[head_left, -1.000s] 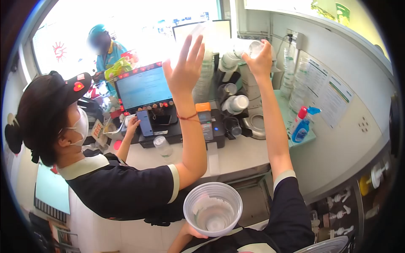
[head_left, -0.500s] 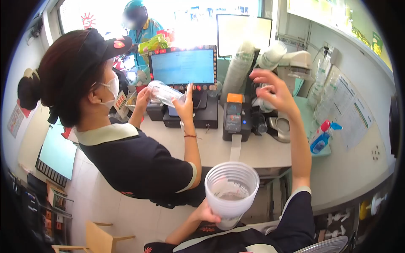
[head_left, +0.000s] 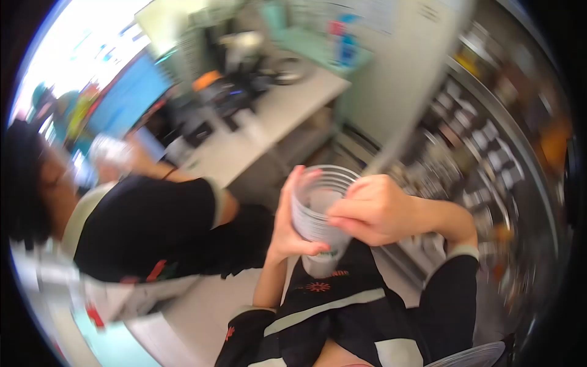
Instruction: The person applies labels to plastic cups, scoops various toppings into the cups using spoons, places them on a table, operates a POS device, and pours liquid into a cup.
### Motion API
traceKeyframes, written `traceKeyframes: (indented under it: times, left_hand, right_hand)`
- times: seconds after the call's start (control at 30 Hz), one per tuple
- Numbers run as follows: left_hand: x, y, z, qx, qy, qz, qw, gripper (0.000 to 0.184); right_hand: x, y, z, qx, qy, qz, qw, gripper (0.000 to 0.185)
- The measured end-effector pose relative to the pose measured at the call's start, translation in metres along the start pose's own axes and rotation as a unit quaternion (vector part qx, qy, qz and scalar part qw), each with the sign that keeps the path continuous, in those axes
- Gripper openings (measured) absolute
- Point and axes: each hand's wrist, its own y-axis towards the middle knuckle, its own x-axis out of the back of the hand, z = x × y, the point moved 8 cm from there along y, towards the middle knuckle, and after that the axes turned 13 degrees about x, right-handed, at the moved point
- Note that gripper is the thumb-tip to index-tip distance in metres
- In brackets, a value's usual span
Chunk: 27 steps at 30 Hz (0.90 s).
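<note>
Clear plastic cups, nested in stack, mouth up, held before dark uniform, well apart from tabletop. Left hand: grip wrapped round stack's side. Right hand: grip curled at rim; whether pinching single cup, I can't tell. I'd keep left squeeze light so walls don't buckle, right fingertips on outer rims only, stack clear of co-worker's sleeve.

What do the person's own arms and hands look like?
The left hand and right hand are ungloved, and the left forearm and right forearm are bare. The left sleeve and right sleeve are short and black with pale cuffs. A small red marking shows on the left sleeve.
</note>
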Motion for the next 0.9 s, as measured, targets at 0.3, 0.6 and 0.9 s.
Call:
traceKeyframes:
  times: [0.3,0.6,0.9]
  left_hand:
    - [-0.136,-0.041,0.07,0.139,-0.075,0.246,0.956,0.102]
    - [-0.21,-0.044,0.14,0.357,-0.36,0.297,0.809,0.097]
    - [-0.3,-0.04,0.144,0.3,-0.474,0.285,0.777,0.094]
  right_hand:
    - [0.008,-0.1,0.113,-0.02,-0.227,-0.166,0.959,0.009]
    - [0.076,-0.384,0.092,-0.597,-0.349,0.025,0.722,0.016]
    - [0.057,-0.527,0.134,-0.611,-0.377,0.245,0.651,0.016]
